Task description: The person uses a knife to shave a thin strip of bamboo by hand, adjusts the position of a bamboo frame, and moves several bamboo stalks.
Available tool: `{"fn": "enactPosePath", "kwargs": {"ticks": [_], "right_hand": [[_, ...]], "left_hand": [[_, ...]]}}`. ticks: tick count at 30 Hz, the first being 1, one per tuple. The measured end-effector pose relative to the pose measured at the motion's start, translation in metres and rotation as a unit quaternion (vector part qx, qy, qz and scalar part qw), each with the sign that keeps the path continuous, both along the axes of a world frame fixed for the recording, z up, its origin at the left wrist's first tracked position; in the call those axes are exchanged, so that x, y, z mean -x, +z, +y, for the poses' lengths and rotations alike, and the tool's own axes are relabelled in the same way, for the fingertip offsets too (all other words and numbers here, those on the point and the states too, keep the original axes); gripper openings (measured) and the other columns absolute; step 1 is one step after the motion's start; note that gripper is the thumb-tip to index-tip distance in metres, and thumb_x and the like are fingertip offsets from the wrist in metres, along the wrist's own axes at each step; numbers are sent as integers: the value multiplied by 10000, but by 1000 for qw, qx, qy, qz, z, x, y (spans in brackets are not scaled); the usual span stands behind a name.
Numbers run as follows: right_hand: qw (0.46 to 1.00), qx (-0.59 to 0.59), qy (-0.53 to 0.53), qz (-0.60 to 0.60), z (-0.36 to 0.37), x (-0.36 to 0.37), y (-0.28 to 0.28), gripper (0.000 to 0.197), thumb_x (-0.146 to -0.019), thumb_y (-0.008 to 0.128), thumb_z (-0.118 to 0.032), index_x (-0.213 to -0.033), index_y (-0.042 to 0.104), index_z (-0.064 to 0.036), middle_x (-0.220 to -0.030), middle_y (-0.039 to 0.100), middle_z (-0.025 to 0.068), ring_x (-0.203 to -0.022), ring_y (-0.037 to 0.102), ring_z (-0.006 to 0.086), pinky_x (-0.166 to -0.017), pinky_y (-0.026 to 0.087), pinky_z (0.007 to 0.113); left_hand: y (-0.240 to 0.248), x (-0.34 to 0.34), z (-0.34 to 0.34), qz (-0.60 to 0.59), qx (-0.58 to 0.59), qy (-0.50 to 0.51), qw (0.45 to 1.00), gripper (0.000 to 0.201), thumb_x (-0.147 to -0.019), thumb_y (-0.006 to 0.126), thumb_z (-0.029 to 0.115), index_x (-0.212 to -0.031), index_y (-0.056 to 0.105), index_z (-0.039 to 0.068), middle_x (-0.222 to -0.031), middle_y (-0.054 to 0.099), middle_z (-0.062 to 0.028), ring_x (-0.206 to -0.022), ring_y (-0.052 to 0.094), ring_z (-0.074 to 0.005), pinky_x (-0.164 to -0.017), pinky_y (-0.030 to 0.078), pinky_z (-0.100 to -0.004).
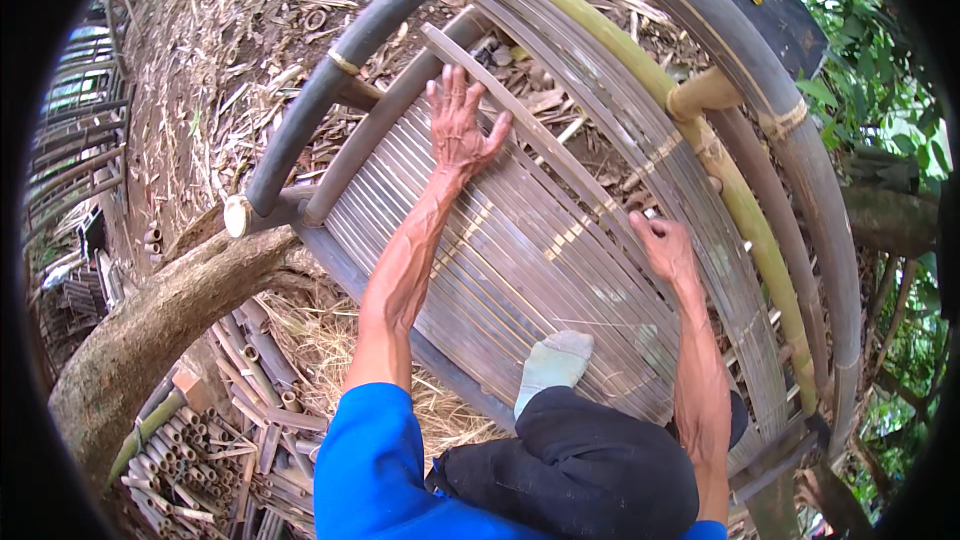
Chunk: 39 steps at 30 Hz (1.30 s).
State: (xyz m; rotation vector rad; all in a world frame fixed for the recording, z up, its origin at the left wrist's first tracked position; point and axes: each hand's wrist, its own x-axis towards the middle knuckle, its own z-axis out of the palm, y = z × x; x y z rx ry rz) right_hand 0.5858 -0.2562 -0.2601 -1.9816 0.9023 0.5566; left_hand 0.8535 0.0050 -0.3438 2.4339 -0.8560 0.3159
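A bamboo bench (pixel 560 270) with a seat of long narrow slats spreads out in front of me. One bamboo slat (pixel 520 118) lies slantwise, its far end resting over the dark cross pole, with gaps on its right side. My left hand (pixel 460 135) lies on the seat beside this slat, fingers stretched out and spread, fingertips at its edge. Farther along the same slat, my right hand (pixel 668 248) is curled, thumb and forefinger closed around its edge; the other fingers are partly hidden. My socked foot (pixel 556 360) rests on the slats.
Thick curved bamboo poles (pixel 390 15) frame the bench, with a green-yellow bamboo pole (pixel 745 200) along its right. A tree trunk (pixel 150 325) stands at left, above a stack of cut bamboo tubes (pixel 180 465). Shavings and dry leaves (pixel 230 70) cover the ground.
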Motion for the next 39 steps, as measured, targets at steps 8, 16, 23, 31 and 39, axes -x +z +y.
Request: {"fn": "enactPosePath", "kwargs": {"ticks": [8,16,23,31,39], "right_hand": [[996,77,40,-21,11,-2,10,454,-898,764,-486,-978,775,-39,-847,740,177,-774,685,357,-742,530,439],[993,59,77,61,9,-9,29,516,-908,746,-505,-1005,767,2,-878,728,250,-833,702,397,-781,537,469],[990,112,86,3,25,4,86,498,-931,747,-441,-946,731,57,-747,662,291,-723,664,464,-679,512,494],[978,159,123,-47,30,23,103,526,-957,721,-452,-886,696,69,-676,618,294,-678,641,468,-654,490,515],[985,122,124,-1,30,18,109,530,-946,724,-480,-854,693,41,-674,624,279,-676,637,480,-659,492,534]], "left_hand": [[5,-6,-1,16,67,15,997,787,-850,764,422,-1470,445,55,-1591,404,-219,-1540,291,-392,-1273,123,-548],[-7,-20,-6,25,-10,42,999,659,-958,642,402,-1545,497,138,-1645,368,-193,-1555,279,-357,-1279,103,-533],[-8,-9,-11,36,17,32,999,599,-941,667,367,-1483,574,129,-1545,508,-203,-1464,443,-377,-1228,302,-511],[-7,0,-8,89,26,21,995,609,-930,669,396,-1475,583,137,-1518,530,-222,-1460,446,-383,-1226,300,-527],[-13,0,2,90,12,18,996,644,-912,653,451,-1439,602,85,-1469,559,-252,-1436,459,-402,-1228,279,-540]]}}
